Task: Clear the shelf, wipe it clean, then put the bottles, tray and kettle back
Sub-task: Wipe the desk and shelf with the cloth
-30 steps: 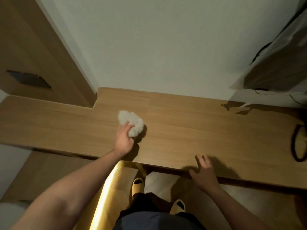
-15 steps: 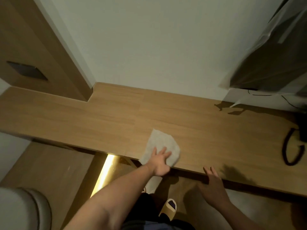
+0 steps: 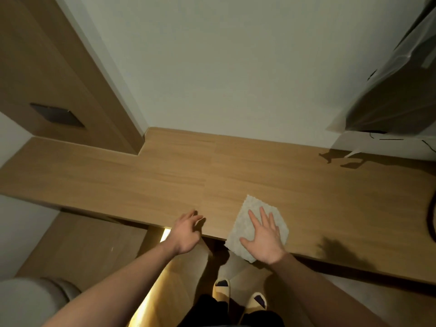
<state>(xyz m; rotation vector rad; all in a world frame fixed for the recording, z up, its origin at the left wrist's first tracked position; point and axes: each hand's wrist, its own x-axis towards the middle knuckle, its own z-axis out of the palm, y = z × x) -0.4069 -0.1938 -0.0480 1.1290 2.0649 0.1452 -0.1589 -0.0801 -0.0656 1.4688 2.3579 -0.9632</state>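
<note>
Head view shows you mid-wipe: right hand, fingers flat, presses the cloth on the shelf; left hand hovers relaxed, holding nothing. Next, sweep the cloth rightward.

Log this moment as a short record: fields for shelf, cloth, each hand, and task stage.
shelf: long light-brown wooden shelf, no bottles, tray or kettle in view on it
cloth: flat white textured cloth, overhanging the front edge
right hand: right hand pressing flat on the cloth, fingers spread
left hand: left hand at the shelf edge, holding nothing
stage: wiping; items not yet put back
</note>
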